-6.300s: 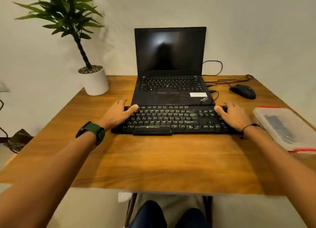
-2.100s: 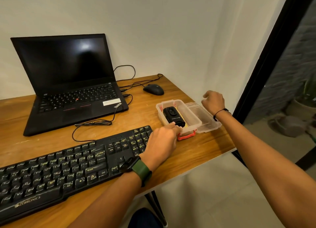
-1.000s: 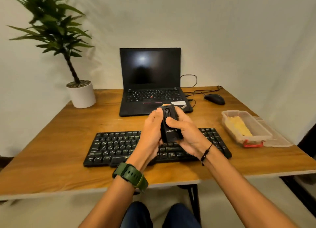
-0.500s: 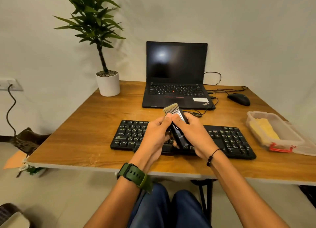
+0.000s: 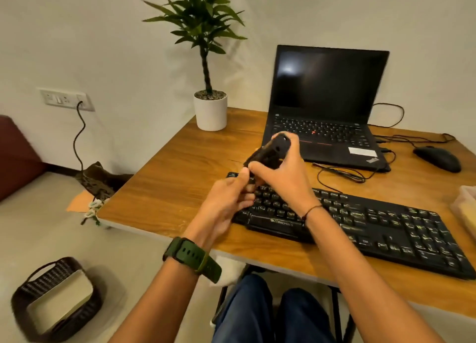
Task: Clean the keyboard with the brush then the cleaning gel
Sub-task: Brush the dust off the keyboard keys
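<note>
A black keyboard (image 5: 373, 224) lies across the wooden desk (image 5: 180, 178) in front of me. Above its left end my right hand (image 5: 280, 172) grips the black brush body (image 5: 270, 150), tilted with its rear end pointing up and away. The bristles are hidden. My left hand (image 5: 226, 201), with a green watch on the wrist, pinches the brush's lower end with thumb and fingers. At the right edge of the view a clear plastic box (image 5: 466, 208) holds the yellow cleaning gel (image 5: 470, 215).
An open black laptop (image 5: 324, 111) stands behind the keyboard, with cables (image 5: 342, 174) and a black mouse (image 5: 438, 158) to its right. A potted plant (image 5: 210, 111) sits at the desk's back left corner. On the floor at lower left is a dark woven basket (image 5: 54, 299).
The view has swung left. The brush has tipped over in my hands, so the bristles that pointed up no longer show. Both hands have moved toward the keyboard's left end.
</note>
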